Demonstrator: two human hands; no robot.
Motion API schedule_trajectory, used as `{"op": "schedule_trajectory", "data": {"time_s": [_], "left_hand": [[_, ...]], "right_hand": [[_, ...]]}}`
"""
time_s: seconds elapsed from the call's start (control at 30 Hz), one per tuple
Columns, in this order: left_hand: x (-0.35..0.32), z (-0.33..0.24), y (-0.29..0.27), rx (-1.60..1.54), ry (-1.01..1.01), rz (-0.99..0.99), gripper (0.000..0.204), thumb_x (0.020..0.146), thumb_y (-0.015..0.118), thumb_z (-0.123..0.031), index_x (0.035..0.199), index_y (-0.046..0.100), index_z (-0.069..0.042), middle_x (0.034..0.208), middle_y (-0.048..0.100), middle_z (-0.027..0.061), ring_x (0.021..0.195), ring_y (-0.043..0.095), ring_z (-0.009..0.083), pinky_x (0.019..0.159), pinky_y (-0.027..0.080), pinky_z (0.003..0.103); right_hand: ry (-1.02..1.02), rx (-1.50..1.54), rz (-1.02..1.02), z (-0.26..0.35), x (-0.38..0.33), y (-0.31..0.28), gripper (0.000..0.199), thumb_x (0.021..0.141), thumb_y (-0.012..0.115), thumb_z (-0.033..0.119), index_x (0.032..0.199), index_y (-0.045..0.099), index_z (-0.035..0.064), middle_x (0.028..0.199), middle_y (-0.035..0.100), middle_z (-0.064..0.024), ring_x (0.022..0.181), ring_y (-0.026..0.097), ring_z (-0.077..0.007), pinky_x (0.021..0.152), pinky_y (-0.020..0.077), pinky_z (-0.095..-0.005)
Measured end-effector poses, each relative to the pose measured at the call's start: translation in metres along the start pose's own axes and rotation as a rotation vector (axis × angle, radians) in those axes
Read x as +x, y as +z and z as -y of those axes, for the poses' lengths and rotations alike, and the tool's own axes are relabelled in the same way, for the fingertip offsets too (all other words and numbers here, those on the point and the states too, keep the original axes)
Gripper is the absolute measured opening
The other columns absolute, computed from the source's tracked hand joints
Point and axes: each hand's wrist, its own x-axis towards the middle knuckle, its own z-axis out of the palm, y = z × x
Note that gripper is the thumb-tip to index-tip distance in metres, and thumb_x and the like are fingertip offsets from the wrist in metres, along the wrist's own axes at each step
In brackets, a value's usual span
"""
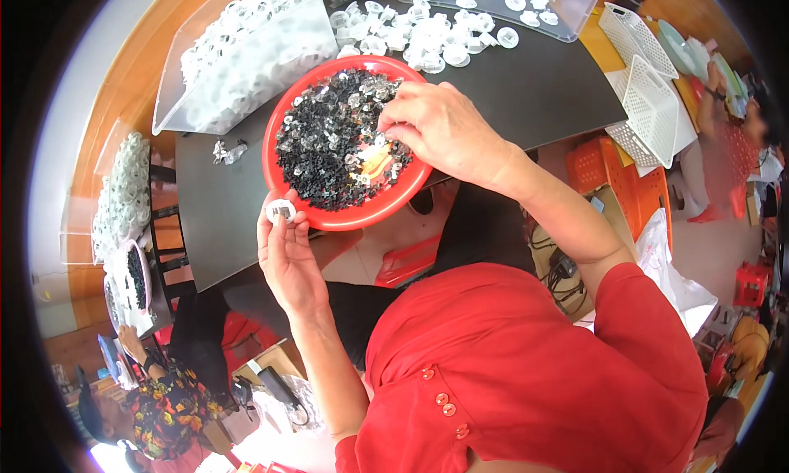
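Dark, flat desk (534, 91) space spreads before the seated person, with a clear plastic bin full of white pieces (267, 74) at its far left and loose white plastic pieces (386, 31) heaped beside it. A round red plastic tray (270, 148) sits at the near edge, probably so both hands reach it easily; it bears small black and clear plastic pieces (325, 165).

Just outside the tray's near-left rim, the left hand (289, 255) pinches a round white plastic piece (281, 209) between fingers and thumb, its face turned upward, perhaps to leave that side accessible. That palm faces up, the forearm rising from the lower edge.

From the right, the bent right arm brings the right hand (440, 132) over the tray, back of the hand uppermost. Its fingers curl toward the thumb among the small pieces; whether they grip one, I cannot tell.
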Motion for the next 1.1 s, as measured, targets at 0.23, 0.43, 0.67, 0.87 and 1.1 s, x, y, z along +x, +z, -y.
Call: {"op": "schedule_trajectory", "data": {"time_s": [0.23,0.43,0.67,0.87,1.1], "left_hand": [[0.001,-0.008,0.004,-0.070,-0.024,-0.029,0.037,0.099,0.048,-0.014,0.130,0.047,0.006,0.120,0.058,0.0198,0.088,0.062,0.0135,0.085,0.051,0.027],[0.013,-0.023,0.007,0.077,0.015,0.087,0.043,0.101,0.045,-0.020,0.134,0.042,0.008,0.126,0.055,0.0196,0.097,0.059,0.0140,0.090,0.049,0.027],[0.057,-0.039,0.023,0.051,0.017,0.175,0.042,0.101,0.046,-0.021,0.132,0.043,0.008,0.122,0.055,0.0193,0.093,0.059,0.0132,0.088,0.048,0.026],[0.090,-0.052,0.035,-0.006,0.009,0.277,0.046,0.101,0.045,-0.022,0.135,0.041,0.008,0.125,0.054,0.0215,0.093,0.060,0.0129,0.088,0.049,0.027],[0.103,-0.049,0.057,-0.050,-0.057,0.403,0.045,0.100,0.047,-0.022,0.134,0.043,0.008,0.124,0.055,0.0210,0.094,0.059,0.0142,0.089,0.048,0.026]], "right_hand": [[-0.047,0.035,0.028,0.016,-0.002,-0.002,0.006,0.081,0.068,0.010,0.084,0.068,0.0048,0.080,0.063,-0.0090,0.073,0.062,-0.0297,0.068,0.0481,-0.0394],[-0.038,0.019,0.132,0.025,0.001,0.010,0.006,0.080,0.067,0.009,0.085,0.067,0.0064,0.078,0.058,-0.0080,0.077,0.060,-0.0296,0.071,0.0465,-0.0412],[-0.068,-0.181,0.217,0.024,0.009,0.024,0.007,0.080,0.065,0.010,0.086,0.067,0.0086,0.083,0.056,-0.0046,0.085,0.057,-0.0212,0.075,0.0403,-0.0365],[-0.052,-0.173,0.240,0.028,0.012,0.017,0.009,0.079,0.067,0.009,0.088,0.067,0.0085,0.080,0.053,-0.0056,0.077,0.056,-0.0245,0.071,0.0411,-0.0361],[-0.040,-0.173,0.312,0.031,0.010,0.018,0.009,0.078,0.059,0.009,0.083,0.066,0.0071,0.082,0.056,-0.0066,0.082,0.059,-0.0223,0.072,0.0401,-0.0369]]}}
